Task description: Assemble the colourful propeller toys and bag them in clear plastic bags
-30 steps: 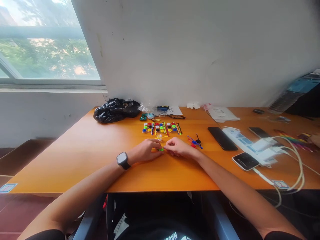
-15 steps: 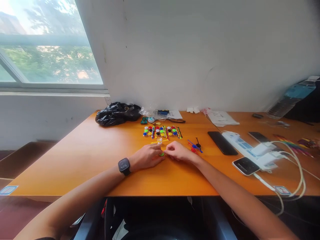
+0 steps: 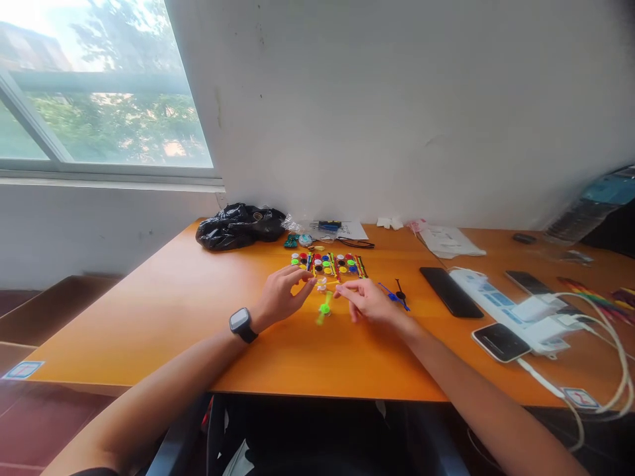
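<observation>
While both hands are lifting a little off the orange table (image 3: 163, 311), the small green spinner piece (image 3: 325, 308) is lying free between them, blurred as if turning (half a second ago the fingers were closed over it on the tabletop). So the piece has just been let go; neither hand is touching it now. The left hand (image 3: 282, 294), smartwatch (image 3: 241, 322) on its wrist, is hovering with fingers loosely spread and holding nothing. The right hand (image 3: 364, 299) is also opened out, fingertips pointing toward a small clear-and-yellow piece (image 3: 322, 283) that is sitting just beyond the green one; I cannot tell whether a fingertip is touching it.

Materials: the green piece is looking like glossy plastic, a thin stick through a small disc. Behind it, a tidy row of coloured plastic caps and sticks (image 3: 328, 263) is lying flat, round caps mixed with slim rods. A blue stick-and-disc piece (image 3: 394, 295) is resting just right of the right hand, apart from it. A crumpled black plastic bag (image 3: 238, 225) is sitting at the wall. Further right: a dark phone (image 3: 445, 291), a white power strip (image 3: 510, 307) with stiff white cables. Table surface is smooth, matte laminate.
</observation>
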Motion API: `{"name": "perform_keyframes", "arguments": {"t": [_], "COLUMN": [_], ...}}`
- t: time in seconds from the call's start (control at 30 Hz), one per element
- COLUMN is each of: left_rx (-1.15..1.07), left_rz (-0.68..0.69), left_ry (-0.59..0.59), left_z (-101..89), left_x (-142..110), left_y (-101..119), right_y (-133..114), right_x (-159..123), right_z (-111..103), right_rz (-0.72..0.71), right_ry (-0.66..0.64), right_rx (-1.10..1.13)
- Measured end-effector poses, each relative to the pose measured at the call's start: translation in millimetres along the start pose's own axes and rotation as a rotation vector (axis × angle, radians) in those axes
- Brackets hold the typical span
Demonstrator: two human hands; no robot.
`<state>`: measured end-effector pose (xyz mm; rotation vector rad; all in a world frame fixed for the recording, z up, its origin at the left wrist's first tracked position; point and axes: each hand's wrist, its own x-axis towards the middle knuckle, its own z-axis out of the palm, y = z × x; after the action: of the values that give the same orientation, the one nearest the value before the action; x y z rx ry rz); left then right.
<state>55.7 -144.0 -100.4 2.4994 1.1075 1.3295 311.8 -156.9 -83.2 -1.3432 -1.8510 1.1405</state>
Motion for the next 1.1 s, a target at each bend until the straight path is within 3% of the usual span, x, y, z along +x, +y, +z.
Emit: {"name": "perform_keyframes", "arguments": {"t": [0.07,0.17,0.3,0.5,0.77,1.1], "left_rx": [0.003,-0.008,-0.041,-0.114,-0.188,-0.2], "left_rz": [-0.04,-0.07,-0.042,0.002,0.031,0.07], "left_ry": [0.008,-0.008,-0.041,-0.161,-0.372,-0.413], "left_z": [-2.3,-1.9,1.1,2.0,0.6,6.0], "left_x": [1,2,3,1,-3,-4], "left_y": [-5,-9,-11,-15,-9,-11], "right_y": [-2,-1,3,14,23,29], "right_x": [0,3,9,14,10,12], "right_z": [-1,-7,-13,-8,2,6], "right_rz": [0.0,-0.015,-0.032,-0.129,-0.403,-0.523], "right_ry": [0.004,0.141,0.227,0.206,0.278,0.199], "right_rx": [0.083,0.175,0.178,0.097,-0.342,-0.357]}}
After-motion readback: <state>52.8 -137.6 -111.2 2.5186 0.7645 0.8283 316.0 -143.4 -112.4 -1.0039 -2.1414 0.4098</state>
